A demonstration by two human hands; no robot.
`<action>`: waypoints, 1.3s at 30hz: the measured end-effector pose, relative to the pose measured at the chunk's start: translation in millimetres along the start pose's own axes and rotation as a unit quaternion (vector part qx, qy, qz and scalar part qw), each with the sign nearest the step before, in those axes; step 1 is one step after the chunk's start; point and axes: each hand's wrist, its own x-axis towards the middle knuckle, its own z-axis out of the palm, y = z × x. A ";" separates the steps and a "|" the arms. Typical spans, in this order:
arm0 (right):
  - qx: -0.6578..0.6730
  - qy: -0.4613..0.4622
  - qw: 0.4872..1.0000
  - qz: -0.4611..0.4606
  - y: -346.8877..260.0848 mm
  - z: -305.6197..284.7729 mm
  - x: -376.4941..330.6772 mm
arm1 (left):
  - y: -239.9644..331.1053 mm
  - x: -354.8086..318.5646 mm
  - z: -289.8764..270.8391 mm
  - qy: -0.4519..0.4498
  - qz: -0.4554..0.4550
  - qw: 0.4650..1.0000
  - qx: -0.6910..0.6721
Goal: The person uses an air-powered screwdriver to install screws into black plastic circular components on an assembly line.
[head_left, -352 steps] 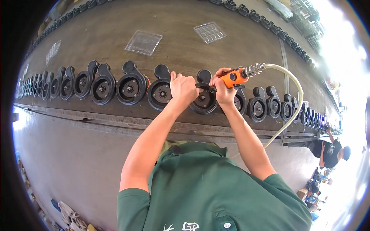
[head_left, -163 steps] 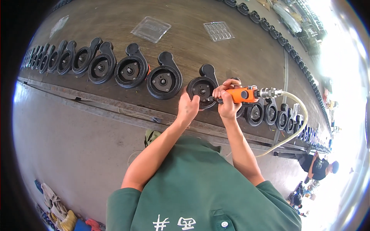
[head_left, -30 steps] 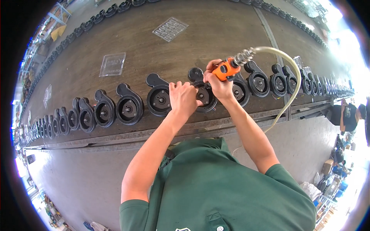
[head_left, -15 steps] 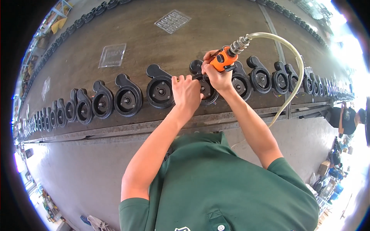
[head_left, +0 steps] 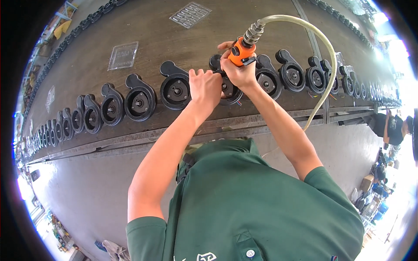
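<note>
My right hand (head_left: pixel 238 71) is closed around an orange air screwdriver (head_left: pixel 241 53). Its metal hose fitting points up and away, and its tip end is hidden by my hand. Below it lies a black round housing (head_left: pixel 231 92) with a rounded arm at the top, partly covered by both hands. My left hand (head_left: pixel 205 88) grips the left side of that housing, fingers curled and fingertips mostly hidden. Just left of this hand is another black housing (head_left: pixel 176 92), with a metal shaft in its middle.
Similar black housings (head_left: pixel 140 103) line the table's near edge on both sides. A pale air hose (head_left: pixel 328 48) loops to the right and drops past the metal edge rail (head_left: pixel 143 145). Clear plastic trays (head_left: pixel 123 55) lie farther back. Another person (head_left: pixel 394 130) is at the far right.
The screwdriver and my right hand have shifted slightly left and up in the picture. The whole scene has moved up a little. My left hand stays at the same housing.
</note>
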 end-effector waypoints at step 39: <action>0.093 0.047 0.994 0.014 -12.5 -20.0 -55.6 | -8.9 -2.6 10.7 0.066 0.021 0.995 -0.077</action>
